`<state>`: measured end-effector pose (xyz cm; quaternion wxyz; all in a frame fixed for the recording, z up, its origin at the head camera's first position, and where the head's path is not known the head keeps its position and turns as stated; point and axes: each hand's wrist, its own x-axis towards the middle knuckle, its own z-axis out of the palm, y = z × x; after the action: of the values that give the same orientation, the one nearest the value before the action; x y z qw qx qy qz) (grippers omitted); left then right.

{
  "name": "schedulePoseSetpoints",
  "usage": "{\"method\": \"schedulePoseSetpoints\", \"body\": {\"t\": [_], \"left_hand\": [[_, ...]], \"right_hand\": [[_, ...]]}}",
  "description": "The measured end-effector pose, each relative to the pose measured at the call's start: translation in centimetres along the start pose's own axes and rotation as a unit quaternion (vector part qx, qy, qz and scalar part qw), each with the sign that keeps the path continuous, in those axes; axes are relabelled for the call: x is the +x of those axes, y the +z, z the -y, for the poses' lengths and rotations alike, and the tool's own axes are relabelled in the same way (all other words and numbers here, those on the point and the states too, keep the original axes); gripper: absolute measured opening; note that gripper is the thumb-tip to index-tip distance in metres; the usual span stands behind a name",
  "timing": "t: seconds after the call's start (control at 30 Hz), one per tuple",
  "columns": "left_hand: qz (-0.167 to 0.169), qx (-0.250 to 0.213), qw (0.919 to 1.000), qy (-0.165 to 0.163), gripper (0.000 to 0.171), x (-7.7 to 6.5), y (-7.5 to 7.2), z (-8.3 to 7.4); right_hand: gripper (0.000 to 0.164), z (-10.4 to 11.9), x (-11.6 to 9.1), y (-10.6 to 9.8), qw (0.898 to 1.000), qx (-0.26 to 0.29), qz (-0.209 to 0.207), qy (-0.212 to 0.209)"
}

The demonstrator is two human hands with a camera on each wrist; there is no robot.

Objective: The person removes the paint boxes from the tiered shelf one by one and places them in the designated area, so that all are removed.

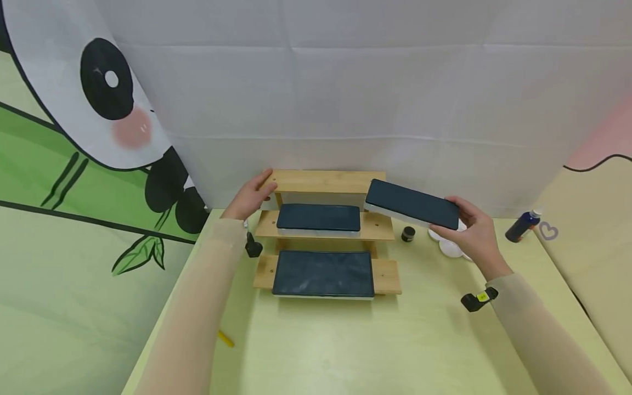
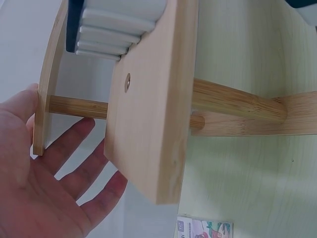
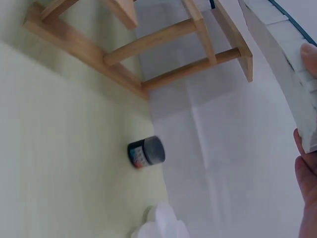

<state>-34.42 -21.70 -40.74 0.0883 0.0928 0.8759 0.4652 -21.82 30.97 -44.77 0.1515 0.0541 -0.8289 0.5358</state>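
A three-step wooden stand (image 1: 336, 181) stands against the white backdrop. My left hand (image 1: 249, 197) grips the left end of its top shelf; in the left wrist view the thumb lies on one side of the plank (image 2: 45, 94) and the other fingers spread past its edge. Off to the right, my right hand (image 1: 471, 230) holds a flat rectangular case (image 1: 412, 204) with a dark blue top and white sides, tilted, by its right end. Its left corner overlaps the top shelf's right end in the head view. Similar cases lie on the middle step (image 1: 318, 218) and bottom step (image 1: 323, 274).
A small dark jar (image 1: 408, 234) stands right of the stand. Behind the right hand is a white lobed dish (image 1: 450, 248). A dark blue bottle (image 1: 523, 226) is near the table's right edge, and a yellow stick (image 1: 226, 338) lies at front left.
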Motion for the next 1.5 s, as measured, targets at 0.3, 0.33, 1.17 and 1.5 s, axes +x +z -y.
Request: {"method": "schedulePoseSetpoints", "body": {"t": [0.3, 0.33, 1.17, 1.5], "left_hand": [[0.003, -0.008, 0.9999, -0.014, 0.068, 0.3, -0.1, 0.3], [0.004, -0.008, 0.9999, -0.014, 0.068, 0.3, -0.1, 0.3], [0.000, -0.001, 0.9999, -0.010, 0.067, 0.2, -0.1, 0.1], [-0.005, -0.005, 0.9998, -0.020, 0.066, 0.5, 0.0, 0.2]], "right_hand": [[0.069, -3.2, -3.6, -2.1, 0.998, -0.021, -0.051, 0.017], [0.069, -3.4, -4.0, -2.2, 0.998, -0.021, -0.060, 0.015], [0.074, -9.7, -11.2, -4.1, 0.989, -0.127, -0.014, 0.079], [0.078, -10.1, -12.0, -3.4, 0.986, -0.133, 0.017, 0.103]]}}
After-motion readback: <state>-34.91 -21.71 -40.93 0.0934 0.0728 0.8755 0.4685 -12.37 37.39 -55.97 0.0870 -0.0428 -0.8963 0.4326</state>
